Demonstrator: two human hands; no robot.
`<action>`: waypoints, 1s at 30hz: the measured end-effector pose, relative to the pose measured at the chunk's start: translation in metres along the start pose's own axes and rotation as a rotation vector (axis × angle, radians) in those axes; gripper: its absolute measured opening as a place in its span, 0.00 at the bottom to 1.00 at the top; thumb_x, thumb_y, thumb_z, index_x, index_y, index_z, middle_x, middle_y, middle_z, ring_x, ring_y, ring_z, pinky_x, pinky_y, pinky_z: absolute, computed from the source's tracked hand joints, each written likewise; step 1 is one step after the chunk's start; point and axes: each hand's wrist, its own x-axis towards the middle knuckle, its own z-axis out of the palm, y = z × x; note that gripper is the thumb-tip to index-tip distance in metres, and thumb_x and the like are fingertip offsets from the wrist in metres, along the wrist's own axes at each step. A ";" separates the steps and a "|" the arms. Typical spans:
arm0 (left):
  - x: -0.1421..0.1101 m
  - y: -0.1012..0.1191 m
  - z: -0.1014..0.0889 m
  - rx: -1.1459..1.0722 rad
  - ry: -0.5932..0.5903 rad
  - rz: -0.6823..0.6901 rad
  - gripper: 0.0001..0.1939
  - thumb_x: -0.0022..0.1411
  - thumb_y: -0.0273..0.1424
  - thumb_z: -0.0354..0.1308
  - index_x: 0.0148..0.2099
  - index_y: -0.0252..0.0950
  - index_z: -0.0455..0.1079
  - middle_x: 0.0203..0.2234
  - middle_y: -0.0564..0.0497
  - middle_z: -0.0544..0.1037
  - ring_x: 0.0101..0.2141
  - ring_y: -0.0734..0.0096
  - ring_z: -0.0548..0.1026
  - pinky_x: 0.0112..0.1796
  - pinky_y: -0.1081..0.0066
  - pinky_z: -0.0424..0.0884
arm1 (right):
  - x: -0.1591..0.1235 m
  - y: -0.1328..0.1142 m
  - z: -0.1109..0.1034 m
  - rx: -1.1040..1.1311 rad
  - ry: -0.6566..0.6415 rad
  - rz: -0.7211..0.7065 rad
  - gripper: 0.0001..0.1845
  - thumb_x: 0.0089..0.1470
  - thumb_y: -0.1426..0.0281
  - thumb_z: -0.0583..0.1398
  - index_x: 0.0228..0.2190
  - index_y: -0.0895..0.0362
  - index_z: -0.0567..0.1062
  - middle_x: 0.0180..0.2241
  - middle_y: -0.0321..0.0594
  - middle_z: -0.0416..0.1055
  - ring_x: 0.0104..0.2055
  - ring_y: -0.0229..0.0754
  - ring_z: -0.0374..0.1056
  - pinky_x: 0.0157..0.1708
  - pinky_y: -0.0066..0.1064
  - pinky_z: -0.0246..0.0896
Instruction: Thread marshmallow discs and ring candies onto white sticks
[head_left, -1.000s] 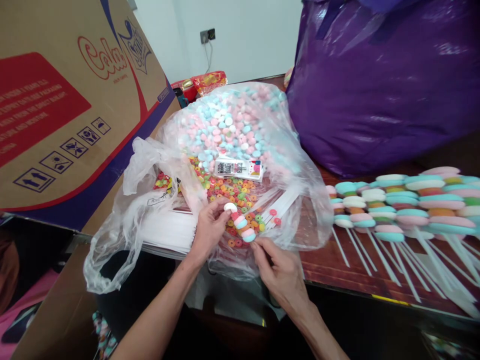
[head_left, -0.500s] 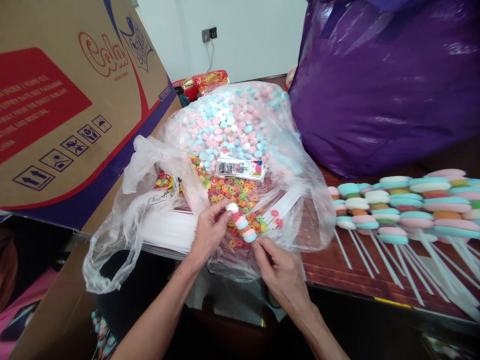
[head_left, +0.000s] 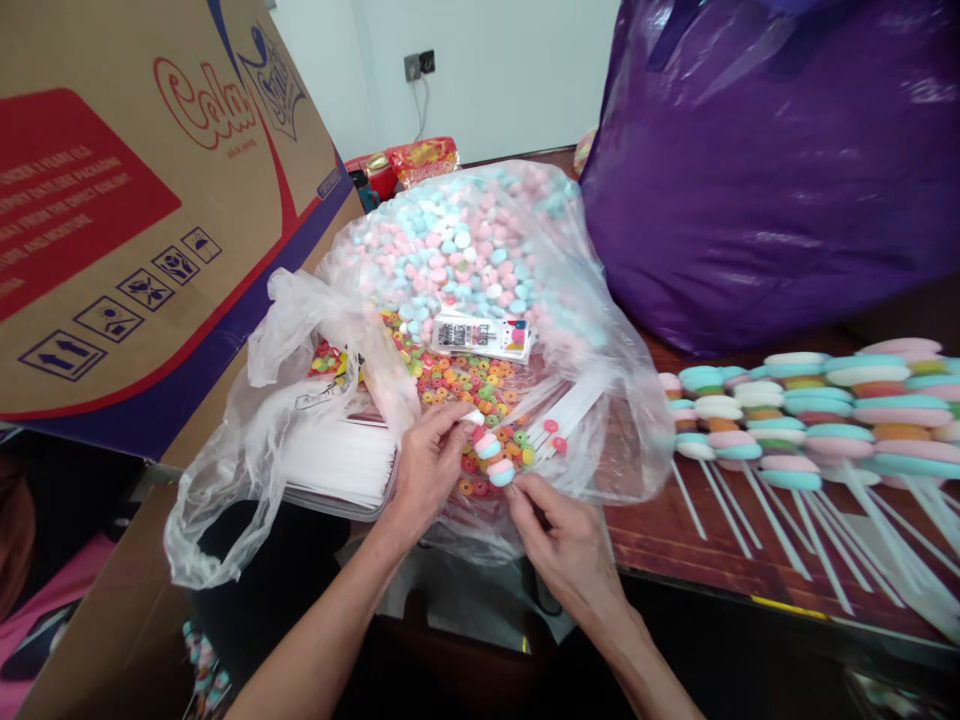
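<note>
My left hand [head_left: 426, 463] pinches a white round candy at the top end of a candy skewer [head_left: 491, 455], a stick threaded with pink, blue and white discs and small rings. My right hand [head_left: 556, 535] is closed on the lower end of that same stick. Both hands work over a clear plastic bag [head_left: 480, 330] that holds pastel pink, blue and white candies [head_left: 457, 250], small colourful ring candies [head_left: 457, 385], white sticks [head_left: 570, 410] and a small printed packet [head_left: 481, 337].
A row of finished candy skewers [head_left: 810, 410] lies on the brown table [head_left: 675, 530] at right. A big purple bag [head_left: 765, 170] stands behind them. A large cardboard box [head_left: 112, 200] leans at left. White paper stack [head_left: 337, 465] sits under the bag.
My left hand has pushed the white candy down the stick toward the other discs, and its fingers now close over it. My right hand stays on the stick's lower end.
</note>
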 end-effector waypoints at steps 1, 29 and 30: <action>0.000 0.000 0.000 0.008 0.000 0.009 0.13 0.65 0.28 0.57 0.50 0.38 0.78 0.46 0.45 0.81 0.48 0.65 0.77 0.52 0.64 0.71 | 0.000 0.000 0.000 0.004 0.000 -0.001 0.14 0.64 0.71 0.54 0.26 0.58 0.71 0.19 0.28 0.59 0.18 0.29 0.57 0.22 0.21 0.52; -0.020 0.014 0.023 -0.239 0.068 -0.308 0.13 0.63 0.34 0.60 0.46 0.35 0.80 0.42 0.46 0.83 0.44 0.65 0.78 0.49 0.65 0.73 | 0.002 -0.001 0.005 -0.065 0.107 -0.026 0.12 0.63 0.74 0.53 0.28 0.57 0.71 0.19 0.30 0.63 0.18 0.32 0.59 0.22 0.24 0.52; -0.021 0.013 0.024 -0.219 0.066 -0.288 0.13 0.63 0.34 0.60 0.46 0.35 0.80 0.43 0.46 0.83 0.44 0.65 0.78 0.49 0.65 0.72 | 0.002 -0.001 0.005 -0.075 0.108 -0.022 0.12 0.63 0.74 0.53 0.28 0.56 0.71 0.19 0.29 0.62 0.18 0.32 0.58 0.22 0.24 0.51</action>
